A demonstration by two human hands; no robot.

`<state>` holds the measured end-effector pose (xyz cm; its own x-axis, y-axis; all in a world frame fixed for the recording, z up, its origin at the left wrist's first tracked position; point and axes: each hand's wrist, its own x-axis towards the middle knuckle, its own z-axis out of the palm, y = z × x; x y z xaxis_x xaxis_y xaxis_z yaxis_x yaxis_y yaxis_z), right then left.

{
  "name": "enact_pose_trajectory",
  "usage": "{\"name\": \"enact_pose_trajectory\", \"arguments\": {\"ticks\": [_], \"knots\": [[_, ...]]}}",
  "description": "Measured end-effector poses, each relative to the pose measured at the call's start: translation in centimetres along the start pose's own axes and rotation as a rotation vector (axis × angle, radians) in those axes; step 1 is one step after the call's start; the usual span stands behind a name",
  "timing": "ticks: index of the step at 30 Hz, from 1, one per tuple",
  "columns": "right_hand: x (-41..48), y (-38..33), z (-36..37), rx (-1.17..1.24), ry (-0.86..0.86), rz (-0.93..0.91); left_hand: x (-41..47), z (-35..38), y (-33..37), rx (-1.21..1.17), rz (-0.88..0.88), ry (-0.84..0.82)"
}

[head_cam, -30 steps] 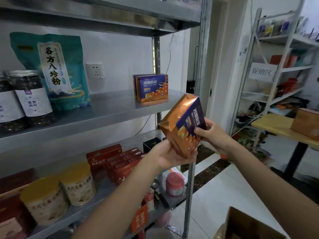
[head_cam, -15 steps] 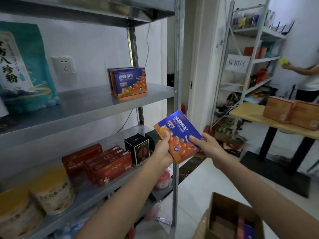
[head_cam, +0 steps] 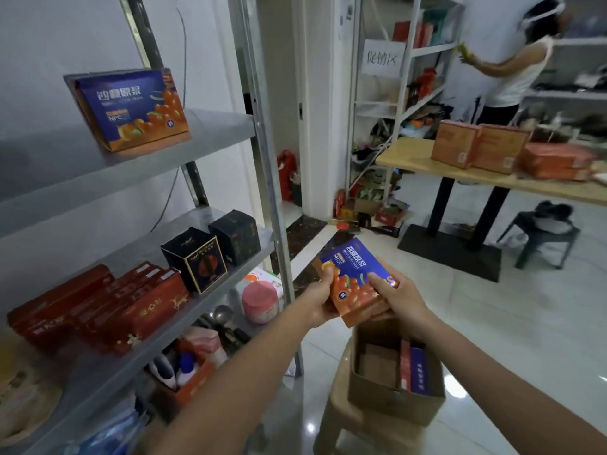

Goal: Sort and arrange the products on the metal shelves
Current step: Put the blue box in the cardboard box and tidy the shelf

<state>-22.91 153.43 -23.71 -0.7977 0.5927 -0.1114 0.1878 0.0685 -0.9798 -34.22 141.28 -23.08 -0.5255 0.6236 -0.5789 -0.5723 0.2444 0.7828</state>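
A blue-and-orange juice box (head_cam: 353,279) is held in both hands, low and to the right of the metal shelves (head_cam: 210,146). My left hand (head_cam: 317,302) grips its left edge, thumb on the front. My right hand (head_cam: 395,298) grips its right side, fingers curled over the face. The box hangs just above an open cardboard carton (head_cam: 394,402) on a stool. A matching blue-and-orange box (head_cam: 131,108) stands on the upper shelf.
Two black boxes (head_cam: 197,261) and several red boxes (head_cam: 131,307) fill the middle shelf. A shelf post (head_cam: 272,192) stands left of the held box. A wooden table (head_cam: 410,159) with brown cartons and another person (head_cam: 512,67) are at the right.
Both hands have lowered the box from shelf height down and right, away from the shelves, to just above the carton. The view has swung down and right.
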Motion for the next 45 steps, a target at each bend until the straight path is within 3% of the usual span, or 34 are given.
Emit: {"name": "enact_pose_trajectory", "arguments": {"ticks": [3,6,11,19,23,28,36,45], "knots": [[0.2,4.6,-1.4,-0.213,0.119,0.034,2.9,0.5,-2.9,0.684,-0.004,0.214],[0.3,8.6,-2.4,-0.420,0.242,0.099,5.7,-0.8,-5.8,1.297,0.229,0.442],[1.4,13.6,-2.9,-0.639,0.324,0.181,9.5,-2.5,-9.6,1.715,0.541,0.418],[4.3,21.8,-1.2,-0.869,0.277,0.311,16.7,-0.9,-13.9,1.679,0.596,0.450],[6.2,26.0,-1.0,-0.956,0.269,0.339,22.6,-0.5,-16.2,1.713,0.458,0.309],[8.7,30.0,-0.4,-1.037,0.276,0.354,26.8,0.2,-18.0,1.722,0.458,0.305],[10.9,33.8,0.2,-1.038,0.378,0.447,29.7,0.0,-20.3,1.709,0.444,0.271],[12.9,36.4,0.3,-1.242,0.220,0.489,30.3,0.4,-21.6,1.704,0.490,0.331]]}}
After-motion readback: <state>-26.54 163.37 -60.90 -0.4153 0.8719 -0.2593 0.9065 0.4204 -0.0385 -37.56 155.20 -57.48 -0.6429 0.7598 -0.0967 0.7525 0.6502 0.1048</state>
